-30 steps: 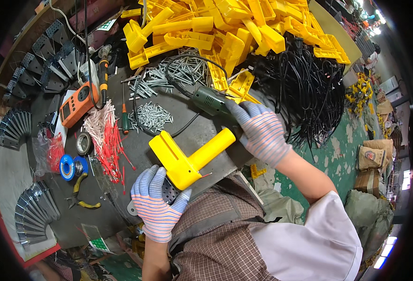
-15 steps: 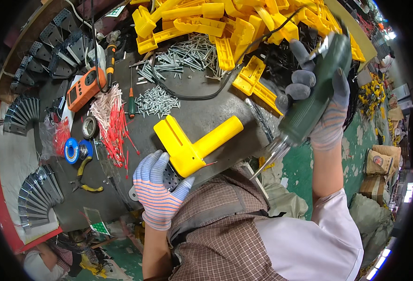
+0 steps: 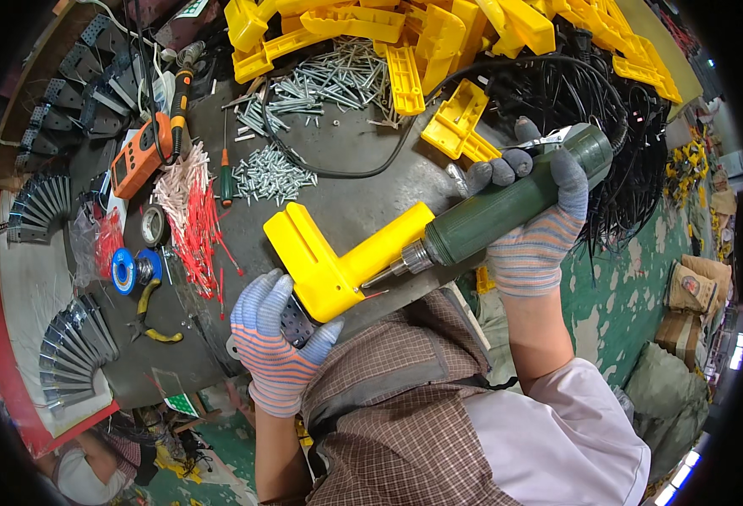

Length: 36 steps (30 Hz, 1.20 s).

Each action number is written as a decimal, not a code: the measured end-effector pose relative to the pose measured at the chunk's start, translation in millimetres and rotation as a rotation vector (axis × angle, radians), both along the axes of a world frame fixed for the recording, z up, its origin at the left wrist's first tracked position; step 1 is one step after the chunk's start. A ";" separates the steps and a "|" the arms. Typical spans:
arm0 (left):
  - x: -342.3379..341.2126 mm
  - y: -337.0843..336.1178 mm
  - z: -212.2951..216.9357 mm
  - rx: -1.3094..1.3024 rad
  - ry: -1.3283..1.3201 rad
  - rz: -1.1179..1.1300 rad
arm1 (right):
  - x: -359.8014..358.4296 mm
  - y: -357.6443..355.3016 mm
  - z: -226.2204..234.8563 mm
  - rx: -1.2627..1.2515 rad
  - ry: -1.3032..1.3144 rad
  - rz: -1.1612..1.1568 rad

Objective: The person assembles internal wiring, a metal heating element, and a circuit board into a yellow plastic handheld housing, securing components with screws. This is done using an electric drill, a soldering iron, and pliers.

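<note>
At the bench's near edge, in front of the apron, lies a yellow plastic housing, a slotted block with a round handle branching toward the right. It looks light and stiff, its smooth moulded faces probably a little slippery even to knit gloves; the handle or the block's flat sides would seem the surest hold. The left hand has its fingers wrapped about the perforated metal plate at the housing's lower end, thumb on the opposite side. The right hand grips a green power screwdriver, likely the heavier piece, its bit slanting down to the small hole in the housing's corner; whether it touches cannot be told. A thin red wire end pokes out just beside that tip, and might get nicked. The driver's black cord loops across the bench around the short screws. Long screws and heaped yellow shells fill the far edge, black cables crowd the far right corner, and pliers lie toward the left edge.
</note>
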<state>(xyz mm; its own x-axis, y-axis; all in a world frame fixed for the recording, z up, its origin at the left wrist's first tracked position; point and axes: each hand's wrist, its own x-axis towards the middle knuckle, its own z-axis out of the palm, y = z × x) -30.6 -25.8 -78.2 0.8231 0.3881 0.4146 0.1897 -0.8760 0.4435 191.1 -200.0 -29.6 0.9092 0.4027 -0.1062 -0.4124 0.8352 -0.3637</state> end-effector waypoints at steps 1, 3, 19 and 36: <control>-0.9 0.3 1.0 0.016 0.007 -0.004 | -0.1 1.8 -0.6 -0.006 -0.008 0.013; -0.7 0.8 1.4 0.018 0.010 -0.004 | 0.1 4.1 -2.0 -0.014 -0.015 0.023; -8.8 10.9 9.4 0.013 0.039 -0.020 | -4.2 3.8 -12.2 0.002 0.031 0.086; -25.9 139.1 -9.3 0.352 0.225 0.468 | -5.2 4.0 -8.0 -0.043 -0.013 0.063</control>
